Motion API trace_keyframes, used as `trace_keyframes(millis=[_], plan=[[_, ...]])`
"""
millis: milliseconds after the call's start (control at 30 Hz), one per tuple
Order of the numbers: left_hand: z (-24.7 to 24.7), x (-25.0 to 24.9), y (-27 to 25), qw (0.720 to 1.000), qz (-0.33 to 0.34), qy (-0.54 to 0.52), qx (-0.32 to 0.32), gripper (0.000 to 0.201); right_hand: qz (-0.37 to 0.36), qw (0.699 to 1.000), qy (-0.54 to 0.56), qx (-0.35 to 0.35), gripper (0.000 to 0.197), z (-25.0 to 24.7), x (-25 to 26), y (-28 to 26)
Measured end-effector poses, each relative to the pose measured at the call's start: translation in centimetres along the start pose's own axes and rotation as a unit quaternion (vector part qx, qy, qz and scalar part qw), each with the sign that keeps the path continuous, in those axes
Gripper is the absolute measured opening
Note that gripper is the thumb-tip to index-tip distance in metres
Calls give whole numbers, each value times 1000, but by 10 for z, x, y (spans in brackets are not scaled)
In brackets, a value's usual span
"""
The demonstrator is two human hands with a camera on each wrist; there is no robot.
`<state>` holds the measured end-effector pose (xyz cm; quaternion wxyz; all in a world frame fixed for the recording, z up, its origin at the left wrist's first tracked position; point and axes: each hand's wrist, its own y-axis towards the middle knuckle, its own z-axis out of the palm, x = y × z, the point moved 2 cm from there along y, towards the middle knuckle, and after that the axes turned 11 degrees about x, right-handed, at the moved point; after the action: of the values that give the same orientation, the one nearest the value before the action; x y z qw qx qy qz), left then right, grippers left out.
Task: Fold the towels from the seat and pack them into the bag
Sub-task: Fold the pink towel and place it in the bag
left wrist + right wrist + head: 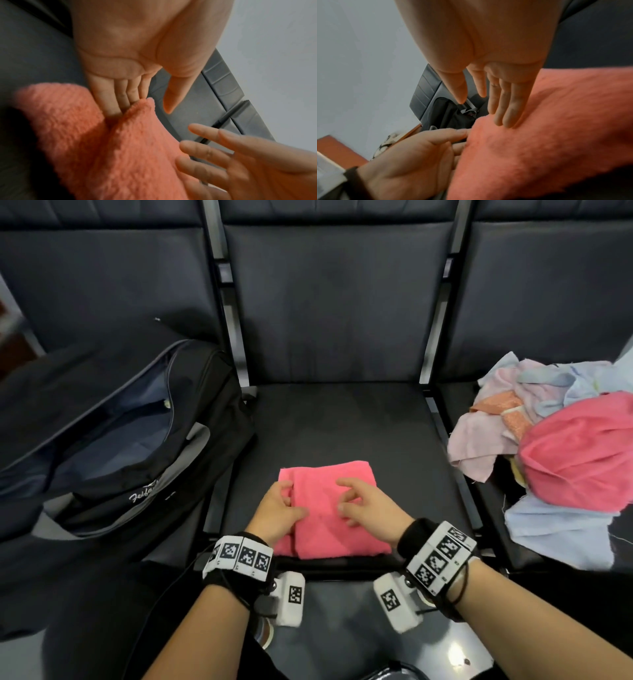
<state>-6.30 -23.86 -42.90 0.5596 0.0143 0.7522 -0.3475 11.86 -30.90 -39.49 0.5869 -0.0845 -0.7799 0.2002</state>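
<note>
A pink towel (337, 522) lies folded on the middle seat (342, 422), near its front edge. My left hand (279, 505) is at the towel's left side, its straight fingers (120, 94) slid between two layers of the towel (120, 148), the thumb free above. My right hand (363, 505) is over the towel's middle, its fingers (506, 108) straight and touching the top layer (547, 135). The black bag (120, 422) lies unzipped on the left seat, its dark blue lining showing. How deep the left fingers reach is hidden.
A loose pile of towels (548, 433), pink, pale blue, lilac and orange, covers the right seat. Metal frame bars (431, 344) separate the seats. The seat backs rise behind. The floor shows below the seat's front edge.
</note>
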Motion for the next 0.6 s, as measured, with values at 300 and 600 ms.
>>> trace_keyframes(millis=[300,600], plan=[[-13,-7,5,983,128,118,-59,61,-75,980,-184,-11,45,-8,-17,-17],[-23,5,-5,941,48,317,-113,48,-118,925,-358,42,39,9,-28,-22]])
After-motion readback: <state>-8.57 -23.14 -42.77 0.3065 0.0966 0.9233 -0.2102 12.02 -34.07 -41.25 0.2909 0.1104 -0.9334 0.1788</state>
